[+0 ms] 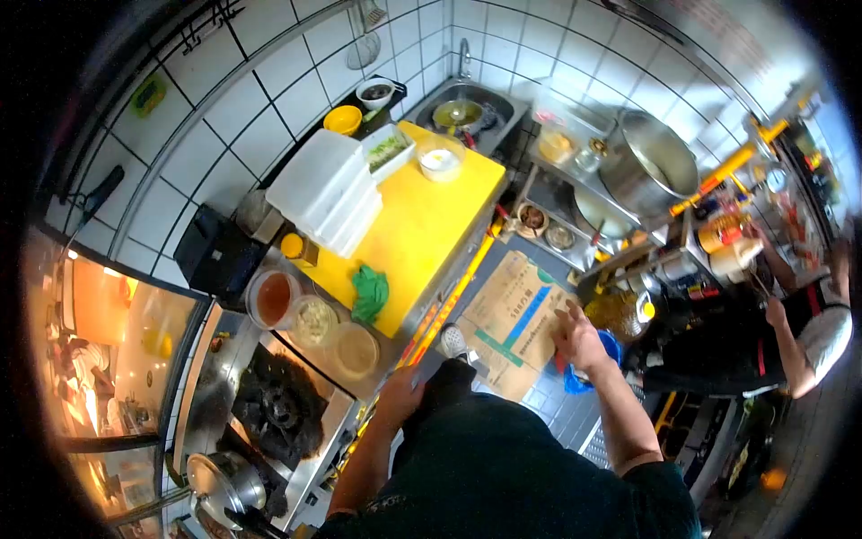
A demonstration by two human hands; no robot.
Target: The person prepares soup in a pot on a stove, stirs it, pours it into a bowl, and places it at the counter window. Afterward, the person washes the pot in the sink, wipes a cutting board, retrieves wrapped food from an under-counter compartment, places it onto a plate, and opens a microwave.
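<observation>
My left hand (399,398) hangs low beside the counter's front edge, close to my leg; its fingers are too small and dark to make out. My right hand (579,337) is held out over the floor, fingers apart, with nothing in it. Below and left of it a flattened cardboard sheet (507,314) lies on the floor. A blue bin (611,345) stands just behind the right hand, partly hidden by it. On the yellow cutting board (431,225) lies a crumpled green cloth (369,294), up and left of my left hand.
A burner (280,404) and a lidded pot (224,485) are at lower left. Food containers (314,321) line the counter. At the back is a sink (485,103); a large steel pot (648,162) stands on the right shelf. A co-worker (772,332) stands at right.
</observation>
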